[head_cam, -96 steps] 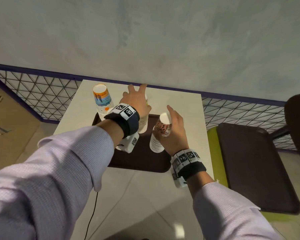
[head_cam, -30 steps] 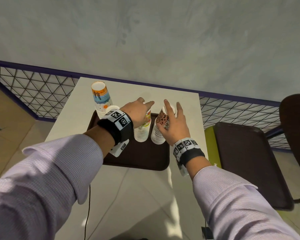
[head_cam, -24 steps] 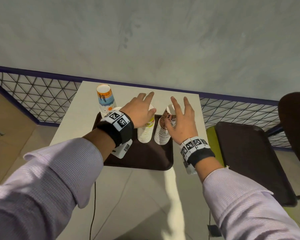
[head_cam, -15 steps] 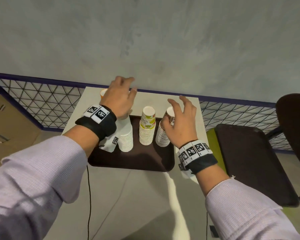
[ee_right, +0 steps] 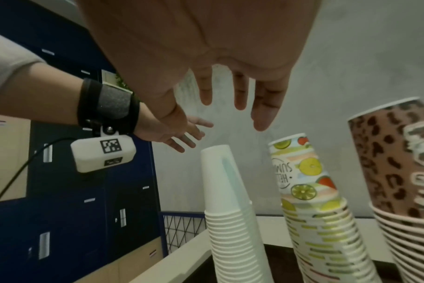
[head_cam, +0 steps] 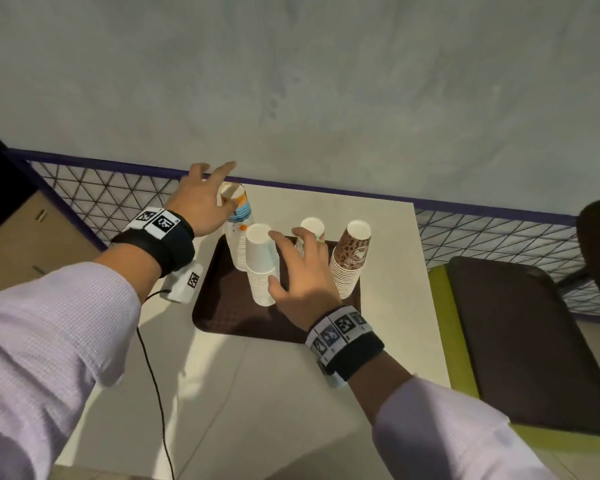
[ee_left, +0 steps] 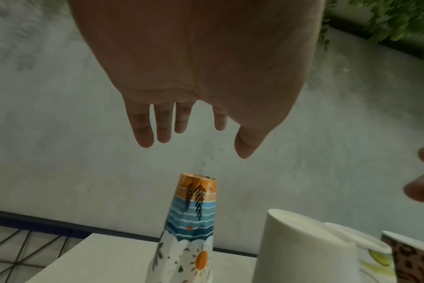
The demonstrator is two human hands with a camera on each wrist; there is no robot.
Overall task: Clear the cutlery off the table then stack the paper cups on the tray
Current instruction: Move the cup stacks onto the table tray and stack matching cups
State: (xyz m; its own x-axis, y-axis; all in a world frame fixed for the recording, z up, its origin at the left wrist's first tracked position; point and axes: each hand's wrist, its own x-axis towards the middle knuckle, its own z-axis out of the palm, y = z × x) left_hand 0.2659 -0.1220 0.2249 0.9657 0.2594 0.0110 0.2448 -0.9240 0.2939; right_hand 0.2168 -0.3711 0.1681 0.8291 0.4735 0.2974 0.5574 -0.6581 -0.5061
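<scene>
Now, with both your left hand (head_cam: 201, 202) and right hand (head_cam: 303, 271) spread and holding nothing, grasp the sunset cup stack (head_cam: 238, 230) low and set it upright on the tray (head_cam: 222, 317).

Lighting is dim and even overall; a bright patch falls on the table (head_cam: 219, 368) near the front edge, with soft arm shadows beside it; both wrist views are grainy, bowed at the edges, palms close and unsharp; no glare.
</scene>
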